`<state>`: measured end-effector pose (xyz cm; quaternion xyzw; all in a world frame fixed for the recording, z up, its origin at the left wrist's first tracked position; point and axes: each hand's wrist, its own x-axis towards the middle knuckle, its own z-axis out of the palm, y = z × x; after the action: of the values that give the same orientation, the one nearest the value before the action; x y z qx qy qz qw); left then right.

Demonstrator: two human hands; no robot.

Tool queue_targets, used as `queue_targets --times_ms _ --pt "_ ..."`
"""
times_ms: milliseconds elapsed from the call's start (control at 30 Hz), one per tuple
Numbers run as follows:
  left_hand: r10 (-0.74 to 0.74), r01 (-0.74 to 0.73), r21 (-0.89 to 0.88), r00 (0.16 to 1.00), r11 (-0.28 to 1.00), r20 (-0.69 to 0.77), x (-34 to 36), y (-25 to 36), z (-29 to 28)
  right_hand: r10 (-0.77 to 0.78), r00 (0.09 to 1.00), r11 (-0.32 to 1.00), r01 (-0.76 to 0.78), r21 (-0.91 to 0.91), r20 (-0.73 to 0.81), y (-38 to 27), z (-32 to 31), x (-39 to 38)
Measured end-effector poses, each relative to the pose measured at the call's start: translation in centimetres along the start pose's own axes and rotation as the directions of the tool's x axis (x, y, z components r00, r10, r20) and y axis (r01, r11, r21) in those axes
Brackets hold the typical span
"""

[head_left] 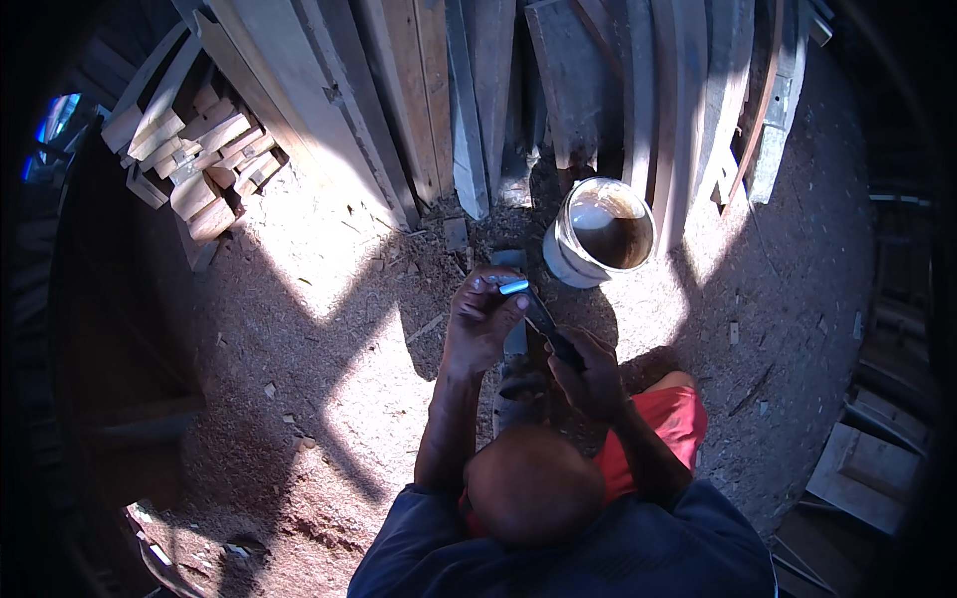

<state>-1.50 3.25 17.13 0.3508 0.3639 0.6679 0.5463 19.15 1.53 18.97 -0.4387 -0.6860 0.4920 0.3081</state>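
A hand tool that looks like a chisel, with a dark handle [566, 351] and a short shiny metal end [513, 287], is held up slantwise between my hands. My right hand [590, 377] is wrapped round the handle. At the far end, the fingers and thumb of my left hand [488, 317] close about the shiny tip. Beneath the tool lies a narrow grey strip [514, 341], partly covered by my hands; its kind is unclear. A dark lump [521, 384] sits near its lower part.
Just beyond my right hand stands a whitish bucket [573, 261] with murky liquid inside. Long planks [404, 90] lean along the far side. Stacked wood offcuts [204, 159] lie at far left, boards [863, 476] at right. Shavings cover the ground [269, 339].
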Motion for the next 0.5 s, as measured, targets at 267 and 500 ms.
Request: queue_targets --times_ms 267,500 --pt "0.010 0.039 -0.421 0.993 0.906 0.114 -0.1 0.6 0.5 0.195 0.934 0.977 -0.211 0.023 0.299 -2.1 -2.3 0.3" --pt "-0.097 0.090 -0.233 0.995 0.968 -0.020 -0.7 -0.3 0.2 -0.078 0.978 0.904 -0.011 -0.427 -0.191 -0.4 -1.1 -0.1"
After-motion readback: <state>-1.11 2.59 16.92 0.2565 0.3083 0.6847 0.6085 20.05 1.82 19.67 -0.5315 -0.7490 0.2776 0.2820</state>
